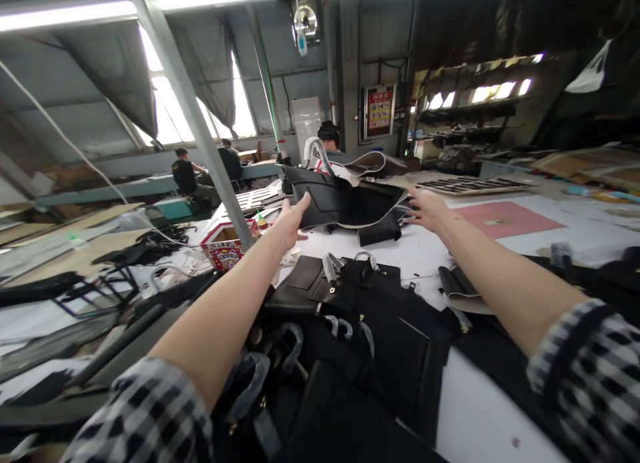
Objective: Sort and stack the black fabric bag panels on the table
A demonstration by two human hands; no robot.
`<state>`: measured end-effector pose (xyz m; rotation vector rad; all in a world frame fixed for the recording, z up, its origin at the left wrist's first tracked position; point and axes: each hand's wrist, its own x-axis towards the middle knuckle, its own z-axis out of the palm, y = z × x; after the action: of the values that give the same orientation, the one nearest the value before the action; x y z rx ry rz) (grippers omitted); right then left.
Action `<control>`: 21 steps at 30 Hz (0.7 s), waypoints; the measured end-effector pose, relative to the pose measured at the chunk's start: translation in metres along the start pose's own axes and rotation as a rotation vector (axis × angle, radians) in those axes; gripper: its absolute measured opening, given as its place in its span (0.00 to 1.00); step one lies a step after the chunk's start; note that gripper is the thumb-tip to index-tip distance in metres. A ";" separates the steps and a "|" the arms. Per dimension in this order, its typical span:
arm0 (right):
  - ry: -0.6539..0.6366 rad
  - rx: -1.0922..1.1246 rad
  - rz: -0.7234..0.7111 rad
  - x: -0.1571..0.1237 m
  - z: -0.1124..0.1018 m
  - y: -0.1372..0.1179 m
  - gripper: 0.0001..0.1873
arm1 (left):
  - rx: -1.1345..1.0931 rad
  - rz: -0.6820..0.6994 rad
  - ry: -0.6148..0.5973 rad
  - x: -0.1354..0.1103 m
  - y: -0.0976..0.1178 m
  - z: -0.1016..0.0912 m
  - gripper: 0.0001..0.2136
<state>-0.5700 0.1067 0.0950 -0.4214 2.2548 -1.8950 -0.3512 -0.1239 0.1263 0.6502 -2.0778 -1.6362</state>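
A black leather bag panel (pixel 345 199), with a pale raw edge and a white-wrapped handle (pixel 320 155) above it, is at arm's length over the white table. My left hand (pixel 293 223) is at its left end, thumb raised and fingers apart. Near the panel's right tip is my right hand (pixel 425 208), its fingers spread. Neither hand shows a closed grip, though contact at the edges is hard to make out. Below my arms lie several black bag pieces (pixel 395 343), some with plastic-wrapped handles (pixel 330 268) and gold-coloured fittings.
A red patterned box (pixel 223 253) stands left beside a slanted metal post (pixel 200 109). A pink sheet (pixel 507 219) and a board with black strips (pixel 470 184) lie at right. One person (pixel 329 131) is across the table; two others sit far left.
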 end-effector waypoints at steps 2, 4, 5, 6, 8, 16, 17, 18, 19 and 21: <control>-0.002 -0.093 0.086 -0.015 -0.002 0.046 0.32 | 0.136 -0.147 -0.007 -0.020 -0.046 -0.005 0.47; 0.018 -0.212 0.170 -0.042 -0.006 0.109 0.29 | 0.226 -0.195 -0.016 -0.047 -0.102 -0.007 0.49; 0.026 -0.276 0.211 -0.056 -0.008 0.141 0.28 | 0.285 -0.189 -0.027 -0.059 -0.128 -0.007 0.50; 0.036 -0.336 0.247 -0.070 -0.011 0.171 0.27 | 0.397 -0.165 -0.054 -0.069 -0.151 -0.006 0.49; 0.065 -0.424 0.287 -0.095 -0.016 0.222 0.32 | 0.752 -0.094 -0.141 -0.080 -0.185 -0.001 0.48; 0.331 -0.297 0.366 -0.217 -0.009 0.325 0.47 | 1.266 -0.159 -0.198 -0.040 -0.218 0.041 0.43; 0.319 -0.125 0.428 -0.230 -0.004 0.327 0.47 | 1.275 -0.196 -0.199 -0.033 -0.222 0.044 0.43; 0.277 0.068 0.498 -0.240 0.000 0.327 0.46 | 1.287 -0.226 -0.199 -0.027 -0.226 0.047 0.42; 0.200 0.259 0.568 -0.247 0.005 0.325 0.45 | 1.305 -0.241 -0.194 -0.021 -0.231 0.050 0.40; -0.011 0.533 0.695 -0.250 0.011 0.320 0.40 | 1.346 -0.222 -0.188 -0.014 -0.240 0.055 0.34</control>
<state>-0.3646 0.2253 -0.2343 0.3780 1.4839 -1.9391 -0.3473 -0.1204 -0.1202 1.1327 -3.1630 -0.1076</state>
